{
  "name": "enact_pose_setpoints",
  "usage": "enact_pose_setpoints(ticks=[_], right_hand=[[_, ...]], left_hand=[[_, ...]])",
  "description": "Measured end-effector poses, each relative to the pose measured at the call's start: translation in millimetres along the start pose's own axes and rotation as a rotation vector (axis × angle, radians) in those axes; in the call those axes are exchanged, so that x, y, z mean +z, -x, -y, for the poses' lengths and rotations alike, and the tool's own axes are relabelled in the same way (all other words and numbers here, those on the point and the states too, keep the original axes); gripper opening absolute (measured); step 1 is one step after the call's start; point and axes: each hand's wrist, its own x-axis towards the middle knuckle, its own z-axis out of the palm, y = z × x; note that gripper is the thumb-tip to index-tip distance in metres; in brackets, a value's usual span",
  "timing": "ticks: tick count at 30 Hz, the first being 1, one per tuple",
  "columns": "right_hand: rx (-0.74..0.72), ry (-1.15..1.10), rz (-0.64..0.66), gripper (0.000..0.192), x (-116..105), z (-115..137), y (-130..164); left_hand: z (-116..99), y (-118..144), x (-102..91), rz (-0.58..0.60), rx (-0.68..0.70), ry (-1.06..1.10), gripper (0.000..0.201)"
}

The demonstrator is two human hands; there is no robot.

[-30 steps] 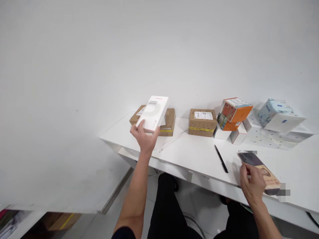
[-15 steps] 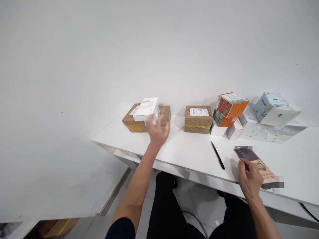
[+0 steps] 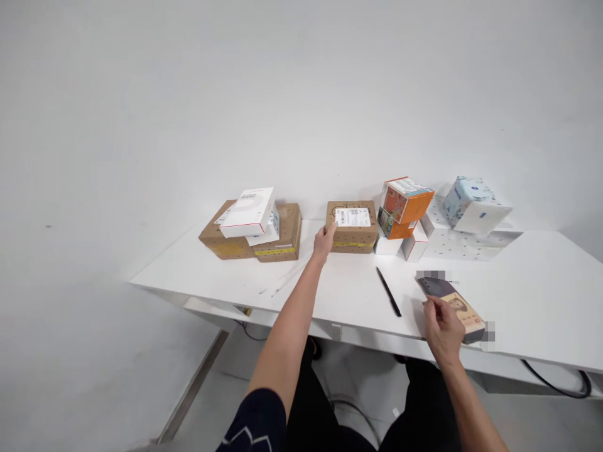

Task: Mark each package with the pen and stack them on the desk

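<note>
My left hand (image 3: 324,242) is at the left end of a brown cardboard box (image 3: 353,240) with a white label on top and yellow tape in front. Its fingers are closed against the box's near left corner. My right hand (image 3: 443,331) rests near the table's front edge, fingers curled in a pinch beside the left edge of a phone (image 3: 456,303) lying back up. What the pinch holds, if anything, is hidden. Between the hands lies a black pen (image 3: 389,292).
On the left, a flat white box (image 3: 248,210) and a smaller white pack tops two cardboard boxes (image 3: 286,235). Orange boxes (image 3: 409,204) are stacked on small white boxes right of centre. A tissue pack (image 3: 475,204) sits on a dotted white box (image 3: 464,246). A wall stands behind the white table (image 3: 541,301).
My left hand has moved right, from the stack with the flat white box to the single cardboard box. That white box now rests on the stack. My right hand stays beside the phone.
</note>
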Motion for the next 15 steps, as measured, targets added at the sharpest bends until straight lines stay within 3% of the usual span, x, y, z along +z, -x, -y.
enact_pose_setpoints(ticks=[5,10,15], right_hand=[[-0.031,-0.013,0.053,0.04,2.7,11.2,-6.8],[-0.037,-0.196,0.307,0.049,20.6,48.9,-15.2],[0.011,-0.444,0.497,0.06,49.0,82.0,20.4]], left_hand=[[26.7,55.4,-26.0,0.042,0.087,0.122,0.042],[52.8,100.4,-47.3,-0.003,0.077,0.218,0.044],[58.7,139.2,-62.1,-0.06,-0.019,0.274,0.042]])
